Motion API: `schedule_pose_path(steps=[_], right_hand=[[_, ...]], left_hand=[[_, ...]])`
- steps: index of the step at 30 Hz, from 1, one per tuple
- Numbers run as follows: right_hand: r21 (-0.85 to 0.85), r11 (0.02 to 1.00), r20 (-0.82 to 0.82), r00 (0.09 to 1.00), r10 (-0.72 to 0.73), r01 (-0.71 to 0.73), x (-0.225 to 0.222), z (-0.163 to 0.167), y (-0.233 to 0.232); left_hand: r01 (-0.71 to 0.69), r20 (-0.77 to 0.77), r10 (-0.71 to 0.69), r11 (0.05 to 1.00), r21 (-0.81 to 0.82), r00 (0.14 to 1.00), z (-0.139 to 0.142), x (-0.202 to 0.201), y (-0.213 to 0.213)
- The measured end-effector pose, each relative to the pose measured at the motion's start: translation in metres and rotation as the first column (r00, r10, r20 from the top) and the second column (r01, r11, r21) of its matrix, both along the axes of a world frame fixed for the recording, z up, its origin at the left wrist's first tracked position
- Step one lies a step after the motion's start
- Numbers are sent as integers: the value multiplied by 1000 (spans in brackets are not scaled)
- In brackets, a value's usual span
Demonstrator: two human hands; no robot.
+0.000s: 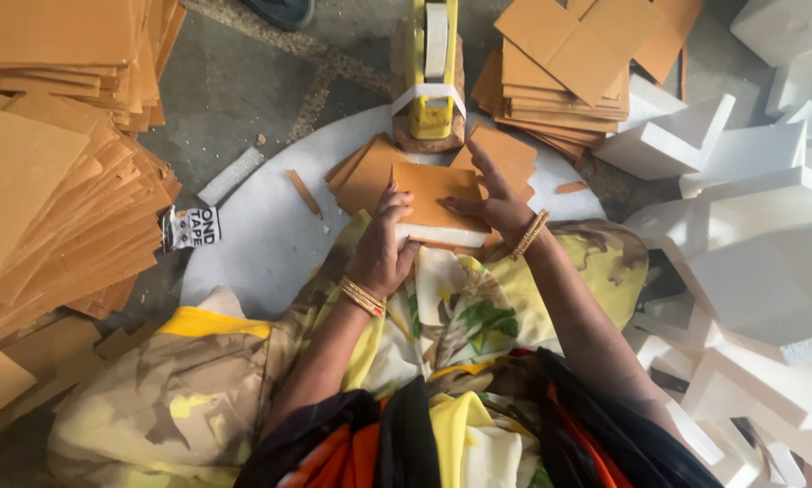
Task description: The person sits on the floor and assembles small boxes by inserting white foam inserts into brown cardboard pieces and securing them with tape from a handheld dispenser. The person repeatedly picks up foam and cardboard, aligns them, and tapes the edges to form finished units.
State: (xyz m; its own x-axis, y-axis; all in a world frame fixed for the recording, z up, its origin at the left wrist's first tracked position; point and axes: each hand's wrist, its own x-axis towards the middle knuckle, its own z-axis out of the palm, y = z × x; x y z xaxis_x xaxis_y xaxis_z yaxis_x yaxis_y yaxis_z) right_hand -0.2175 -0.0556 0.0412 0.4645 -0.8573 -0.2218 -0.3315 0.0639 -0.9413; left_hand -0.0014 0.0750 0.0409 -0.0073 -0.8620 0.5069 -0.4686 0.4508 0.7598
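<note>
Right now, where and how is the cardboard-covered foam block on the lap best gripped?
Grip the cardboard-covered foam block by its two short side edges, coming in from left and right as the left hand and right hand do. It lies flat with its broad cardboard face up and the white foam edge toward the person, so a side pinch likely holds best.

**Tight working pocket, open patch to the left**

Ahead, the yellow tape dispenser [431, 77] blocks the way just beyond the small cardboard pieces [370, 172]. Cardboard sheet stacks [54, 199] wall off the left, white foam blocks [749, 235] crowd the right. Bare room lies on the white round board [261, 235], left of the left hand [381, 246].
</note>
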Motion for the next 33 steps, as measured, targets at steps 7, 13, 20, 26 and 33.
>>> schedule_pose_path(steps=[7, 13, 20, 26, 33], right_hand=[[51, 965, -250, 939, -236, 256, 33, -9, -35], [-655, 747, -40, 992, 121, -118, 15, -25, -11], [55, 998, 147, 989, -20, 12, -2, 1, 26], [-338, 924, -523, 852, -27, -178, 12, 45, -6], [-338, 888, -637, 770, 29, -313, 35, 38, -16]], left_hand=[[-48, -11, 49, 998, 51, 999, 2, -1, -6], [-94, -91, 98, 995, 46, 991, 3, 5, -4], [-167, -596, 332, 934, 316, 731, -29, 5, -7], [-171, -22, 188, 932, 318, 982, -39, 10, -2], [-31, -112, 90, 894, 447, 990, -15, 25, -48]])
